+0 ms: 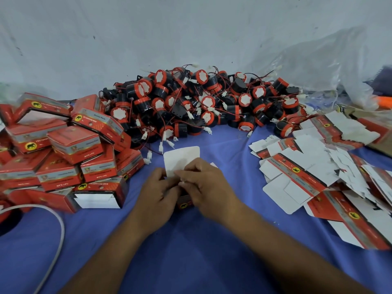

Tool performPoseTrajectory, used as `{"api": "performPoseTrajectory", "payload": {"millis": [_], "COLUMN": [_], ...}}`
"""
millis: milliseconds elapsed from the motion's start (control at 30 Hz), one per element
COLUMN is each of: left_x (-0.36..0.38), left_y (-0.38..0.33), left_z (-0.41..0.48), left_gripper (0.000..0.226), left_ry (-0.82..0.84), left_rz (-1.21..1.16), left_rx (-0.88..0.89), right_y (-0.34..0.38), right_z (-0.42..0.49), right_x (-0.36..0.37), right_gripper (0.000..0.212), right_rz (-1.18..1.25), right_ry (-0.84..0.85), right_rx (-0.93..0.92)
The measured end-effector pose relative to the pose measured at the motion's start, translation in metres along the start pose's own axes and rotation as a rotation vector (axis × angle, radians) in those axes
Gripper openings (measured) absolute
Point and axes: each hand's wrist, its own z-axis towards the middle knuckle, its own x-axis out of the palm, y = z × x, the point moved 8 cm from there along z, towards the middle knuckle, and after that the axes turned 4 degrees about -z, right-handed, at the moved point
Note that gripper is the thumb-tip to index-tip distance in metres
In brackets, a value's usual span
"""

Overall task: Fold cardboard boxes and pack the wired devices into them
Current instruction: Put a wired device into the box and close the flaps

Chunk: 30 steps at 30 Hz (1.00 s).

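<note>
Fingers (191, 169) of left hand (158, 192) and right hand (204, 185) clamped on one cardboard box (181, 159), mid blue cloth surface (191, 251), rounded white flap up. Left: dozen-plus glossy red folded boxes (74, 145). Right: flat blanks (297, 172). Beyond: dozens of cylindrical black-red wired devices (191, 102).

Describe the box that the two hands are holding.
The box is thin printed cardboard, half folded. A white flap with rounded corners sticks out beyond the fingers; a red printed side with a yellow badge shows below them. The left hand and right hand grip it over the blue cloth.
</note>
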Motion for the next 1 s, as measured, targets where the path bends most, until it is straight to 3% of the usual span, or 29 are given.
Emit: {"api": "performPoseTrajectory", "payload": {"millis": [67, 133, 233, 333, 433, 633, 767, 1000], "left_x": [-0.002, -0.011, -0.013, -0.013, -0.015, -0.015, -0.012, -0.01], "left_y": [0.001, 0.004, 0.016, 0.016, 0.014, -0.01, -0.01, -0.007], "left_z": [0.0, -0.002, -0.004, -0.006, -0.006, -0.008, -0.008, -0.005], "left_gripper": [0.022, 0.039, 0.058, 0.062, 0.056, 0.026, 0.027, 0.029], "left_ry": [-0.027, -0.141, -0.201, -0.235, -0.249, -0.188, -0.163, -0.131], "left_rz": [-0.06, -0.098, -0.35, -0.463, -0.488, -0.107, 0.011, 0.112], "left_rx": [-0.002, -0.005, -0.108, -0.117, -0.104, 0.109, 0.146, 0.159], "right_y": [-0.003, -0.008, -0.011, -0.01, -0.008, -0.008, -0.003, -0.011], "right_z": [-0.001, 0.0, -0.001, -0.001, -0.001, -0.01, -0.007, -0.01], "right_x": [-0.004, -0.007, -0.009, -0.007, 0.001, 0.009, 0.002, 0.001], "right_gripper": [0.018, 0.013, 0.013, 0.025, 0.019, 0.02, 0.016, 0.008], "right_rz": [-0.075, -0.136, -0.104, -0.081, -0.133, -0.275, -0.346, -0.181], "right_ry": [-0.065, -0.078, -0.041, 0.028, 0.125, 0.122, 0.124, 0.219], "right_rx": [-0.006, -0.015, -0.062, -0.116, -0.19, -0.147, -0.22, -0.197]}}
